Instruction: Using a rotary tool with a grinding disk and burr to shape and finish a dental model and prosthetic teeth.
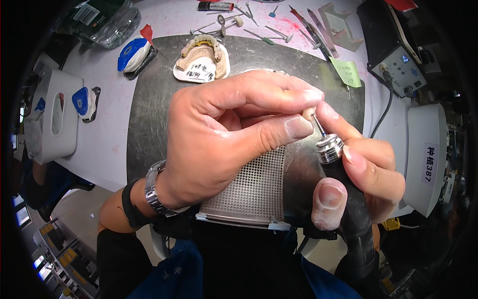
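Observation:
My left hand (219,129) pinches a small tooth-coloured dental crown (308,114) between thumb and index finger; most of it is hidden by the fingertips. In my right hand (368,164) is a black rotary handpiece (351,199) with a silver collar, its fingers wrapped round it. The thin bur (318,124) at its tip points up and touches or nearly touches the crown. Beyond my left hand stands a plaster dental model (201,57) with a row of teeth and handwriting on its base. Both hands are above a perforated metal grille (254,184).
A dark metal mat (149,114) covers the table's middle. Loose burs and polishing tools (234,22) lie at the back. A control box (398,65) with a cable stands at right, near a green note (346,72). Two blue-and-white moulds (133,56) and a white box (62,114) are at left.

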Available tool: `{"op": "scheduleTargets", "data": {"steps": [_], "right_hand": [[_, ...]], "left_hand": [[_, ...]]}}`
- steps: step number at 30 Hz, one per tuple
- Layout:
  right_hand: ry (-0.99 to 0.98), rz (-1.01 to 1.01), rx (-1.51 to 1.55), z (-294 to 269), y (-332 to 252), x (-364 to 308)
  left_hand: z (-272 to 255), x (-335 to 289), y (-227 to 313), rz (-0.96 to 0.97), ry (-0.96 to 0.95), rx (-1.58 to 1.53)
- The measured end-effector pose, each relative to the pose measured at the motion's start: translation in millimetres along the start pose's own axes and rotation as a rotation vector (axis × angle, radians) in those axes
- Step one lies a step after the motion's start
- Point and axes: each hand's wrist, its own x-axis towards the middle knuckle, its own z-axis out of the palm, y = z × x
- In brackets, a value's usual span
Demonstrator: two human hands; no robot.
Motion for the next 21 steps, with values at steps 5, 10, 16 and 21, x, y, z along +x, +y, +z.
{"op": "scheduleTargets", "data": {"steps": [5,10,16,21], "right_hand": [[0.081,0.072,0.12,2,4,-3],[0.066,0.138,0.109,2,1,-4],[0.01,0.204,0.063,-3,-9,-1],[0.108,0.176,0.13,4,5,-4]], "left_hand": [[-1,-2,2,-0.16,0.06,-0.048],[-2,-2,3,-0.153,0.06,-0.047],[1,-1,3,-0.119,0.037,-0.008],[-1,-1,6,-0.191,0.048,-0.091]]}}
